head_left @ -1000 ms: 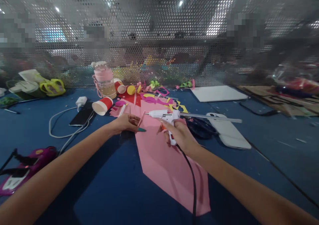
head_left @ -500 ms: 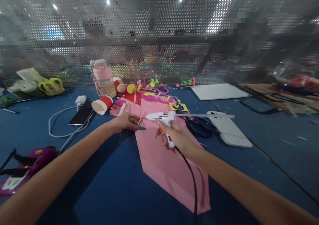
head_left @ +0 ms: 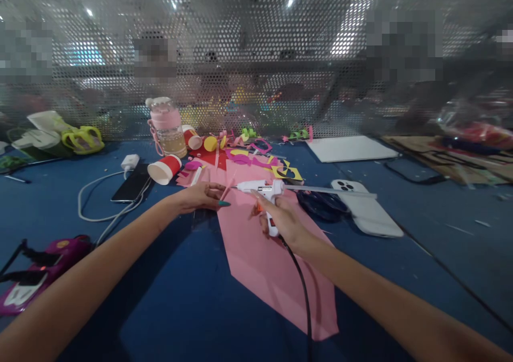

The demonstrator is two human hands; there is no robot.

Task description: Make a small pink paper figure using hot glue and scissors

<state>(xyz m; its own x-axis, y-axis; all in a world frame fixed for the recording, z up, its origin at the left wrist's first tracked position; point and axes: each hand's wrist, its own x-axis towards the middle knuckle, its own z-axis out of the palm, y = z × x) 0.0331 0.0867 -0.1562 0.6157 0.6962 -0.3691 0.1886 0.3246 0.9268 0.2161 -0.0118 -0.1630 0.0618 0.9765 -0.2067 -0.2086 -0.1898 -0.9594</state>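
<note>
My right hand is wrapped round the handle of a white glue gun, whose nozzle points left. A long clear glue stick sticks out of its back, and a black cord hangs from the handle. Between the fingertips of my left hand is a thin pink paper strip, close to the nozzle. Beneath both lies a large sheet of pink paper on the blue table.
Colourful paper scraps, a red cup and a pink-lidded bottle stand beyond my hands. Left are a black phone and a purple object; right, a white phone and a white board.
The glue gun's nozzle has shifted slightly relative to the strip, and the black cord has swung a little left. Both hands keep their hold.
</note>
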